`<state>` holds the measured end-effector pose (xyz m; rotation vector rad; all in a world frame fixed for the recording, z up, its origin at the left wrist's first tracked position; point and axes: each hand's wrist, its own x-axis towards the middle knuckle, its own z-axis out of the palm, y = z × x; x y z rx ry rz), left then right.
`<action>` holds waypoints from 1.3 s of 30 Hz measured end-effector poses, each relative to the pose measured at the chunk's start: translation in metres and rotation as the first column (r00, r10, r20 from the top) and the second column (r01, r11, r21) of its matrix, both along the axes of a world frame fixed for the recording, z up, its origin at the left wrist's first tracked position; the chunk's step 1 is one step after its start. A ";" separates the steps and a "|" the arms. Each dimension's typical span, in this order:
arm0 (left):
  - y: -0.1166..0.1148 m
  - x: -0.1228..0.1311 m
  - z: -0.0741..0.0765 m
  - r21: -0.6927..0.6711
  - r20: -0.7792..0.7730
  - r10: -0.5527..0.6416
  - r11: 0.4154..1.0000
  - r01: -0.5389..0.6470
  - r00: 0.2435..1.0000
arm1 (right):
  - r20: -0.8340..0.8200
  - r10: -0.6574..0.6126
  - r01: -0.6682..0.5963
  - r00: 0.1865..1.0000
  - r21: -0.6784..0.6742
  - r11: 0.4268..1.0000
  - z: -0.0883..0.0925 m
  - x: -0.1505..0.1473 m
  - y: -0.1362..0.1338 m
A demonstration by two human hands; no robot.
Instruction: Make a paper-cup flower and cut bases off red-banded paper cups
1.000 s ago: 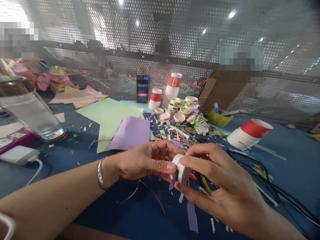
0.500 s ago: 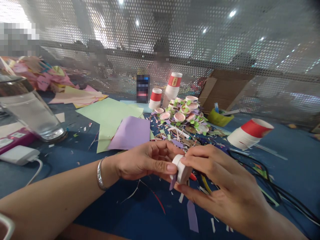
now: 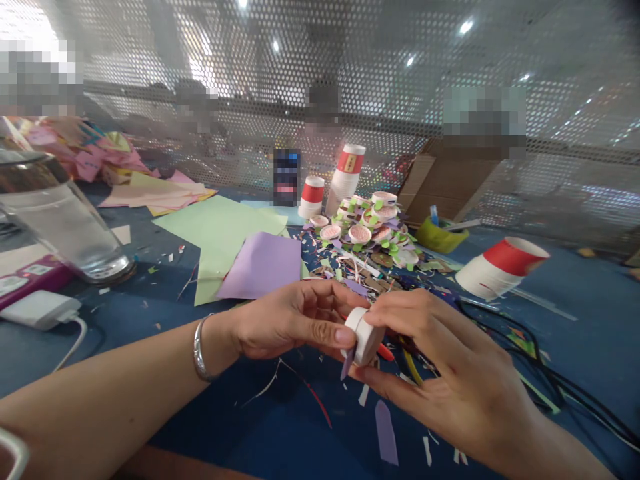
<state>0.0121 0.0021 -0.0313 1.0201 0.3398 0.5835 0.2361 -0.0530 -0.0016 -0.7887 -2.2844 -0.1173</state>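
left hand (image 3: pixel 295 323) and right hand (image 3: pixel 440 363) both pinch the small white disc (image 3: pixel 366 339); its purple strip (image 3: pixel 348 362), seemingly loose, could drop if a thumb shifts.

The table (image 3: pixel 575 320) before me is covered in dark blue and littered with paper scraps. Along its far edge a perforated metal screen (image 3: pixel 550 80) stands like a wall, grey and full of small round holes, with a darker rail (image 3: pixel 150 92) running across it. Through the holes I see a dim, blurred room, its ceiling lamps (image 3: pixel 464 27) showing as bright spots. Strong white light (image 3: pixel 25 23) glares at the upper left; I cannot tell whether it is a window. A cardboard box (image 3: pixel 450 187) stands against the screen to my right.
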 end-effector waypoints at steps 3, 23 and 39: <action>0.000 0.000 0.000 0.005 0.008 0.002 1.000 -0.002 1.000 | -0.016 -0.003 0.003 1.000 0.003 1.000 -0.001 0.000 0.001; -0.003 0.003 0.006 0.177 -0.033 0.112 0.979 -0.105 0.993 | 0.017 -0.042 0.041 0.999 0.051 0.998 -0.003 -0.001 0.001; -0.009 0.002 0.012 0.278 -0.076 0.136 0.954 -0.110 0.988 | -0.056 -0.051 0.055 0.997 0.063 0.997 -0.005 -0.004 0.005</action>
